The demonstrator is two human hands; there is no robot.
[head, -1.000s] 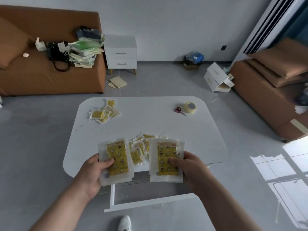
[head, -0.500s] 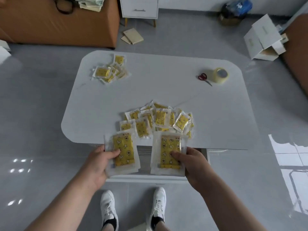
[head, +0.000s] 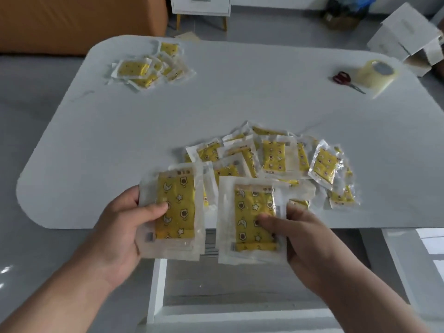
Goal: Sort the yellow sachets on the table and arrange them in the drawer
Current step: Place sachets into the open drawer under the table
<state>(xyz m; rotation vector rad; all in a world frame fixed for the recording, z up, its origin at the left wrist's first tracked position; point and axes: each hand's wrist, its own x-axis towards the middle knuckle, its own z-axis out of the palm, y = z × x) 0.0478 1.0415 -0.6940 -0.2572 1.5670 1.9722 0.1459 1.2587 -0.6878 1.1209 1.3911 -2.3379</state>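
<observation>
My left hand (head: pixel 122 227) grips a stack of large yellow sachets (head: pixel 177 203) in clear wrappers, thumb on top. My right hand (head: pixel 302 239) holds a second stack of the same sachets (head: pixel 249 212), thumb pressed on the front. Both stacks hover over the table's near edge, above the open white drawer (head: pixel 156 284). Behind them a loose pile of smaller yellow sachets (head: pixel 274 157) lies on the white table (head: pixel 240 92). A second small pile of sachets (head: pixel 149 68) sits at the far left of the table.
Red-handled scissors (head: pixel 346 80) and a roll of clear tape (head: pixel 377 73) lie at the far right of the table. A brown sofa (head: pixel 72 20), a white cabinet (head: pixel 201 4) and an open white box (head: pixel 408 37) stand on the grey floor beyond.
The view has tilted down and come closer to the table. Both hands keep their stacks, which sit a little higher over the table's near edge than before.
</observation>
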